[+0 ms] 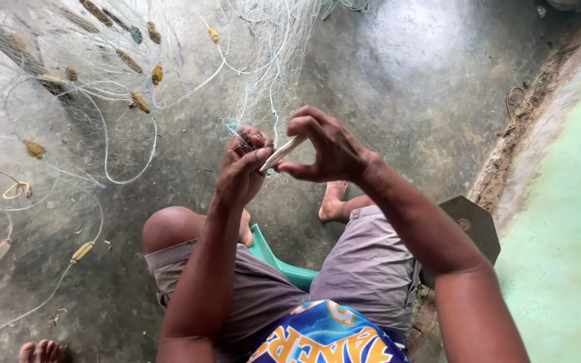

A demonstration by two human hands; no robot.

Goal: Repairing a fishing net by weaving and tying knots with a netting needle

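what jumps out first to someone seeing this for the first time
Two hands meet at the centre: the left hand pinches fine net strands, and the right hand holds a pale flat needle. A thin white fishing net with small yellowish floats spreads over the grey floor, upper left.

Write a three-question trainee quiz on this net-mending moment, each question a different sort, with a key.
1. True or false: the right hand holds a flat pale netting needle.
2. What does the left hand pinch? A) a rope B) the fishing net C) a knife
3. Fill in: the person sits on a ____ stool.

Key: 1 true; 2 B; 3 green.
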